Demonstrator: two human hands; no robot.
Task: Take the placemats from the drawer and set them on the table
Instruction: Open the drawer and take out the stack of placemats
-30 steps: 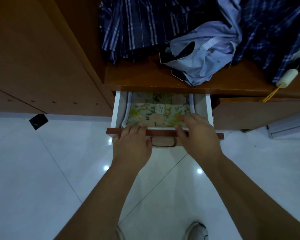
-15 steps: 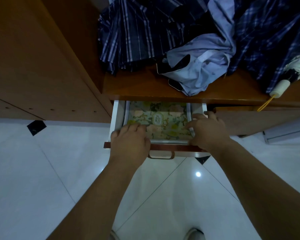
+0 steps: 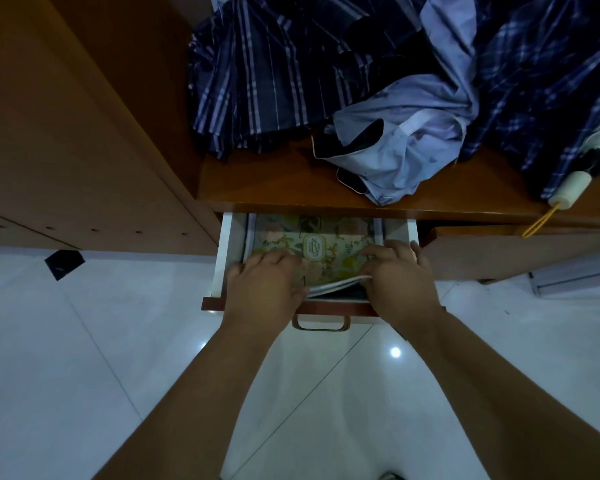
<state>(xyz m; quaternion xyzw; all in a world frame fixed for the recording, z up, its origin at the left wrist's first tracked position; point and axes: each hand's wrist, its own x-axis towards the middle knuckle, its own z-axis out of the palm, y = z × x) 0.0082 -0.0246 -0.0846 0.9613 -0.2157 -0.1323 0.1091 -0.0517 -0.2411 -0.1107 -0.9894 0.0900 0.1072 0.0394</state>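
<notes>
placemats — nr edge in fingers

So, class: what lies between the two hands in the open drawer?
The placemat, floral with its white near edge raised, spans the gap between the left hand and the right hand inside the drawer. The head view shows it.

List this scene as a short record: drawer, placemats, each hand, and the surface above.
Drawer: pulled open
Placemats: floral stack inside the drawer, near edge lifted
Left hand: grips the stack's near left edge
Right hand: grips the near right edge
Wooden top: holds plaid cloth and a pale blue shirt
</notes>
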